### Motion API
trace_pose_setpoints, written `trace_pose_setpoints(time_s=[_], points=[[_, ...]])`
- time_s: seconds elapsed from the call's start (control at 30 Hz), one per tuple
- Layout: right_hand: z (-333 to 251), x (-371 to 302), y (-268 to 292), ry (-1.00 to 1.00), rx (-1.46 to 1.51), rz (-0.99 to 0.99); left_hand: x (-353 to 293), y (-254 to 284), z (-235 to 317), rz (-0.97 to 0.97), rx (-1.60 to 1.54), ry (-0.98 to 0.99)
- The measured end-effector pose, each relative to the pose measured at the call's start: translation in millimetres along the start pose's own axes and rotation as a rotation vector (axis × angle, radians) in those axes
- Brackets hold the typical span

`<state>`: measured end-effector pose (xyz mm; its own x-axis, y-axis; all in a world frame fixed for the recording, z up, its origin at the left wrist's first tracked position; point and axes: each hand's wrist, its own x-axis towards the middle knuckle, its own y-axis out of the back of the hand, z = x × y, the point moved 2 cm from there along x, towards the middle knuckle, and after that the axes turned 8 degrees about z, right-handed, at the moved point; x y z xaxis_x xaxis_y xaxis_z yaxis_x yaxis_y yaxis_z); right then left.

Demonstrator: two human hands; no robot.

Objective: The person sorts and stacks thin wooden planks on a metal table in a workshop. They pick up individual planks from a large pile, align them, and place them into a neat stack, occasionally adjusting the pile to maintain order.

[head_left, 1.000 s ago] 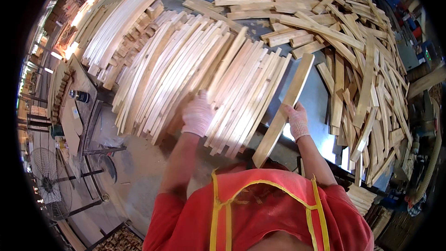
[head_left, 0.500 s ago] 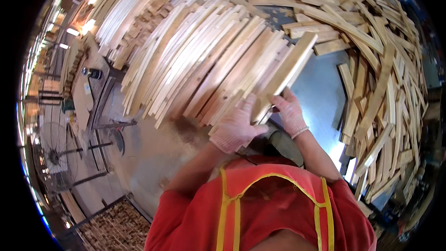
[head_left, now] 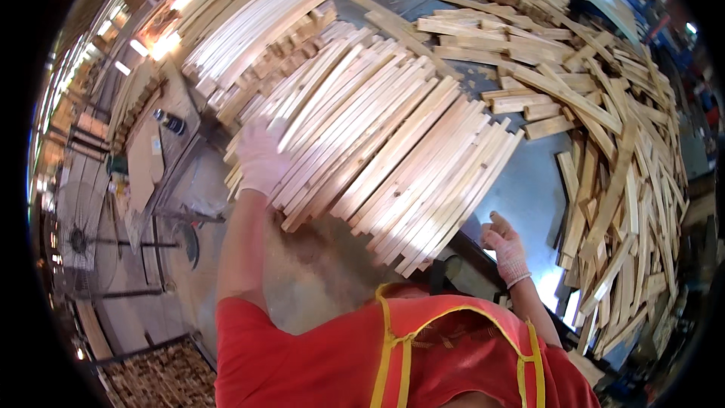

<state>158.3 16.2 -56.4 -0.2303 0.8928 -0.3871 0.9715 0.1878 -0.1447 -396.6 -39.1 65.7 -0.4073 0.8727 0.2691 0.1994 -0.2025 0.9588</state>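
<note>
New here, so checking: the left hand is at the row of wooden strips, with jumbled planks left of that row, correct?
No: the head view shows the jumbled planks right of the row of wooden strips; the left hand is indeed there.

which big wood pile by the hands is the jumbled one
The pile to the right of the right hand: its strips cross at many angles, while the row at the left hand lies side by side.
</note>
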Motion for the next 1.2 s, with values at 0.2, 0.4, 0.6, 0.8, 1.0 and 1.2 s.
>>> trace_pose_setpoints(time_s=[0.2, 0.4, 0.6, 0.8, 1.0, 1.2], points=[[16.0, -24.5, 29.2, -0.093, -0.351, 0.111, 0.6, -26.5, -5.5, -0.126, -0.258, 0.199], [-98.7, 6.7, 151.5, 0.492, -1.08, 0.855, -47.7, -13.5, 100.4, 0.304, 0.008, -0.364], [-132.4, 62.8, 264.9, 0.08, -1.528, 1.181, -127.3, -26.0, 310.6, -0.008, -0.351, -0.842], [-151.6, 76.8, 255.9, 0.1, -1.33, 0.878, -127.1, -27.7, 406.2, -0.258, -0.365, -0.663], [-29.2, 68.6, 112.9, 0.147, -0.442, 0.17, -125.1, -25.6, 470.3, -0.427, -0.413, -0.656], [-179.9, 104.4, 155.8, 0.854, -0.887, 0.174, -154.2, -79.6, 429.5, -0.098, -0.164, -0.551]])
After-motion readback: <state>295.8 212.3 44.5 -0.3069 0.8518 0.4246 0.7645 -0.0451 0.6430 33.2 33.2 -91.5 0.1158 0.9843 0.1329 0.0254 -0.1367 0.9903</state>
